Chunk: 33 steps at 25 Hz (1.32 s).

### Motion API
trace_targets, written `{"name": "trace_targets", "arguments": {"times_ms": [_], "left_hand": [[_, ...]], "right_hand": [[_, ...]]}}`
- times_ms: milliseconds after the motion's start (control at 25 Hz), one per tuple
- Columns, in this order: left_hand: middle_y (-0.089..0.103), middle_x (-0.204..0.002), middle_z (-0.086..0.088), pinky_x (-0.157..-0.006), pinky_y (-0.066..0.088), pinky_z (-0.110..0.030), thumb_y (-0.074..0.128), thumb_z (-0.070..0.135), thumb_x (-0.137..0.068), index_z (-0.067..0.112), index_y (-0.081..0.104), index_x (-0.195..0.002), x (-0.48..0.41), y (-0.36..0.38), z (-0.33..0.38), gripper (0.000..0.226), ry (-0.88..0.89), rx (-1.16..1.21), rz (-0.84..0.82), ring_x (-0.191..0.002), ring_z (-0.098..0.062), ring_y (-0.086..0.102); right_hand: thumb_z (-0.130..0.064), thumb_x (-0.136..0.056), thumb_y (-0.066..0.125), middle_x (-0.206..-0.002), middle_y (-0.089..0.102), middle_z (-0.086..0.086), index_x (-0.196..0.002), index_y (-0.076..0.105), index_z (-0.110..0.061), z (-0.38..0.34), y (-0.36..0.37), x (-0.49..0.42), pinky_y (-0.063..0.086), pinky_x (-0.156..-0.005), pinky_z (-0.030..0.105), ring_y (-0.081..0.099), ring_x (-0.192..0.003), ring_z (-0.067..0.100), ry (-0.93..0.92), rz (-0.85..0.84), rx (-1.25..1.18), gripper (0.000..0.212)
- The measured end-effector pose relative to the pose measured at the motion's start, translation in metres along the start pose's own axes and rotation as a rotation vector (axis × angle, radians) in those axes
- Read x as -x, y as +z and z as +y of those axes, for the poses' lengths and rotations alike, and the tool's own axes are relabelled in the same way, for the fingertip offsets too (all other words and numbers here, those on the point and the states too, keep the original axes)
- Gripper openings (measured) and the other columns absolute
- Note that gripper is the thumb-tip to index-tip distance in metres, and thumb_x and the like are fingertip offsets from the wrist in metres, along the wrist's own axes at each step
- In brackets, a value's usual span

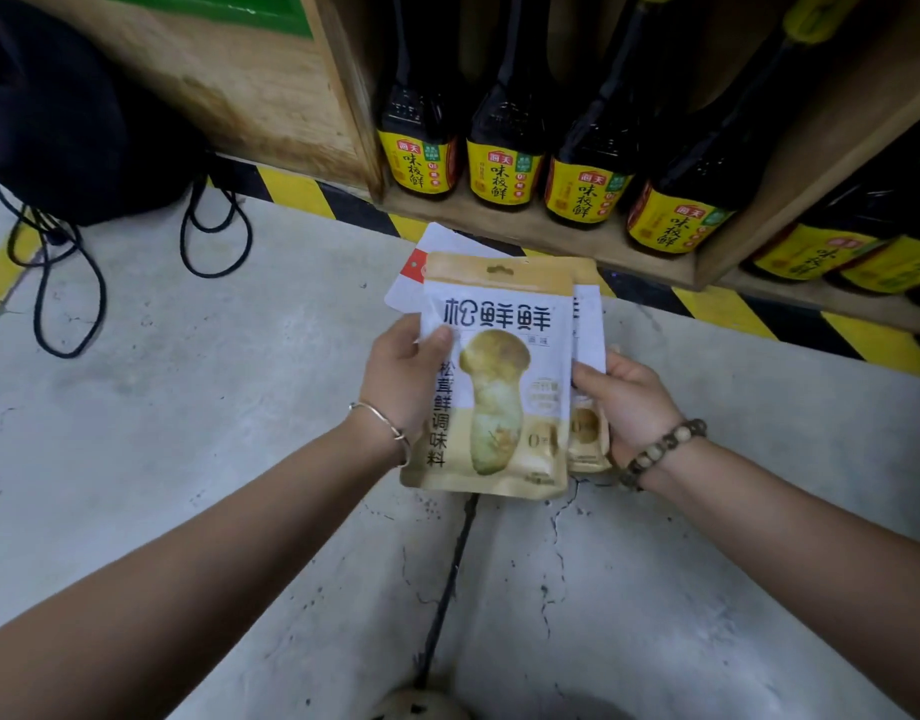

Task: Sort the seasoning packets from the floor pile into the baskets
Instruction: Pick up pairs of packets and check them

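A beige and white mushroom seasoning packet (pixel 499 376) is held upright in front of me above the floor. My left hand (pixel 403 376) grips its left edge, thumb on the front. Behind it is a second, matching packet (pixel 587 324), which my right hand (pixel 629 402) holds from the right side. A white packet with a red mark (pixel 413 267) sticks out behind both at the upper left; which hand holds it is hidden. No basket or floor pile is in view.
A wooden shelf (pixel 551 236) low ahead carries several dark sauce bottles with yellow labels (pixel 504 174). Yellow and black hazard tape (pixel 733 309) runs along its foot. A dark bag (pixel 68 127) with black cords (pixel 57 283) lies at the upper left on the cracked concrete floor.
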State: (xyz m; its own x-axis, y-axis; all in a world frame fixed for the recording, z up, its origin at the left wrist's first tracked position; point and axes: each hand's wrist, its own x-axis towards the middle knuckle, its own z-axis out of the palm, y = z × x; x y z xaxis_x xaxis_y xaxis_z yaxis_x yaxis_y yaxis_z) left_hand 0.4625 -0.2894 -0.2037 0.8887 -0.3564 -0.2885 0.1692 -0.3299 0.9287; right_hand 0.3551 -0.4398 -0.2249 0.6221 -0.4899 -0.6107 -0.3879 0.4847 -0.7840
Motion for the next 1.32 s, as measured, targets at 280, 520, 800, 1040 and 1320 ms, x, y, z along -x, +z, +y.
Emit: {"name": "trace_targets", "arguments": {"times_ms": [280, 520, 800, 1040, 1320], "left_hand": [[0.059, -0.087, -0.007, -0.073, 0.045, -0.026, 0.046, 0.01, -0.096, 0.004, 0.054, -0.093, -0.003, 0.029, -0.008, 0.011, -0.2, 0.072, 0.04, -0.082, -0.021, 0.053], [0.059, -0.116, -0.012, -0.086, 0.05, -0.04, 0.051, 0.009, -0.093, 0.014, 0.043, -0.127, -0.006, 0.036, -0.005, 0.035, -0.271, 0.253, -0.168, -0.097, -0.025, 0.062], [-0.007, -0.157, -0.009, -0.116, 0.007, -0.048, 0.054, 0.055, -0.081, 0.025, 0.003, -0.149, -0.001, -0.003, -0.074, 0.09, 0.399, -1.353, -0.577, -0.144, -0.028, -0.006], [-0.006, -0.153, -0.027, -0.111, 0.005, -0.059, 0.027, 0.077, -0.08, 0.013, -0.011, -0.148, -0.003, 0.004, -0.082, 0.101, 0.582, -1.636, -0.543, -0.141, -0.044, -0.001], [0.044, -0.128, -0.042, -0.086, 0.05, -0.055, 0.051, 0.035, -0.089, -0.002, 0.044, -0.135, 0.011, 0.003, -0.077, 0.059, 0.719, -1.551, -0.48, -0.113, -0.055, 0.049]], "right_hand": [[-0.047, -0.091, 0.049, -0.097, 0.073, 0.007, -0.099, 0.071, -0.019, 0.005, -0.007, 0.012, 0.056, -0.066, 0.038, 0.07, -0.088, 0.025, 0.207, -0.145, -0.223, 0.037], [-0.012, -0.06, 0.072, -0.101, 0.071, 0.012, -0.114, 0.062, -0.008, 0.01, -0.028, 0.014, 0.058, -0.068, 0.039, 0.069, -0.09, 0.029, 0.076, -0.196, -0.079, 0.054], [-0.013, -0.073, 0.076, -0.101, 0.072, 0.002, -0.106, 0.067, -0.015, 0.028, -0.081, 0.0, 0.052, -0.087, 0.043, 0.067, -0.094, 0.023, 0.071, 0.191, 0.097, 0.034], [-0.015, -0.072, 0.077, -0.081, 0.07, -0.017, -0.089, 0.066, -0.023, 0.034, -0.079, 0.005, 0.045, -0.059, 0.021, 0.065, -0.078, 0.004, 0.091, 0.257, 0.097, 0.021], [-0.01, -0.075, 0.074, -0.085, 0.069, -0.014, -0.094, 0.065, -0.023, 0.028, -0.078, 0.011, 0.048, -0.051, 0.016, 0.066, -0.068, 0.001, 0.047, 0.287, 0.045, 0.025]]}}
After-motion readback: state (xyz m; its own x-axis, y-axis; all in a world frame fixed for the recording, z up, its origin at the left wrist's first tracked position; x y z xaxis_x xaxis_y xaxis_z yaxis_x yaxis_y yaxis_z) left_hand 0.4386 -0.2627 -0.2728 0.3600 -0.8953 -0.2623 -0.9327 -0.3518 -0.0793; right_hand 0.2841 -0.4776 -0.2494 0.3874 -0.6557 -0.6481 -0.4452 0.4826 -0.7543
